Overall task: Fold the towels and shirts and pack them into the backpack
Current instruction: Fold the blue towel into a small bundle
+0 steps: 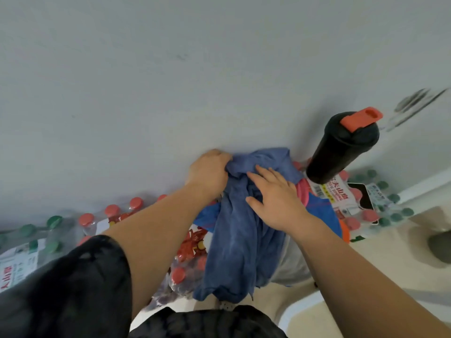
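Note:
A crumpled blue towel (240,242) hangs down from a pile of cloth that lies on packs of bottled water against the wall. My left hand (208,173) is clenched on the towel's upper left corner. My right hand (273,196) lies flat and spread on the towel's upper part, fingers pointing up-left. Under the towel show a brighter blue cloth (322,211), a pink piece (302,192) and an orange edge (344,231). A grey cloth (290,262) hangs below my right forearm. No backpack is in view.
A black shaker bottle (341,148) with an orange flip lid stands on a water pack right of the pile. Shrink-wrapped packs of red-capped bottles (109,215) and green-capped bottles (388,198) line the wall. A black phone (364,197) lies on the right pack. A pale floor lies at the right.

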A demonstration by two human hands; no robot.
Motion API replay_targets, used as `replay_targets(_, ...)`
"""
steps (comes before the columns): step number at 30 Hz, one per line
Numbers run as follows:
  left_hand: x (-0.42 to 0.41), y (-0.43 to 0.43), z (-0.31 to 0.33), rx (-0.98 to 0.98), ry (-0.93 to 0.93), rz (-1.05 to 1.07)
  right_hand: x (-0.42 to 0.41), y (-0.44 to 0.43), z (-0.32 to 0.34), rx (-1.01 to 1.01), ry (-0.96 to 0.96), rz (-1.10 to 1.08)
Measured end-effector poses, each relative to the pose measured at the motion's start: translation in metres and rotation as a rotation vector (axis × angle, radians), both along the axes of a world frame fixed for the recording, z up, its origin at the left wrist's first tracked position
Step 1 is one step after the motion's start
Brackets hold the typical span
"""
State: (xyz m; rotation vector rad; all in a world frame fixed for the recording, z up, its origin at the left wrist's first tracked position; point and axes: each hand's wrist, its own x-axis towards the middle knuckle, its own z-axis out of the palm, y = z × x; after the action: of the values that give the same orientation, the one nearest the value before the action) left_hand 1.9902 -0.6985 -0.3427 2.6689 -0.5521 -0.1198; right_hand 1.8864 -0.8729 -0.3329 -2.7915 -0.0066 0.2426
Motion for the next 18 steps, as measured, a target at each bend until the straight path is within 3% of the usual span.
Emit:
replay_targets(3, -0.002, -0.001, 0.003, -0.045, -0.033, 0.007, -0.006, 0.001, 0.004, 0.044, -0.012, 0.041)
replay_targets(6, -0.016, 0.004, 0.010, -0.270, -0.034, -0.010, -0.012, 0.002, 0.011, 0.193, -0.118, 0.098)
replay_targets(10, -0.051, 0.021, 0.043, -0.627, 0.258, 0.085, -0.022, 0.014, 0.020, 0.463, -0.324, -0.009)
replay_targets(14, -0.086, 0.047, 0.072, -0.734, 0.333, 0.075, -0.039, 0.036, 0.037, 0.512, -0.513, -0.041)
replay_targets(18, -0.113, 0.077, 0.099, -0.787, 0.315, 0.038, -0.064, 0.074, 0.070, 0.636, -0.469, 0.063)
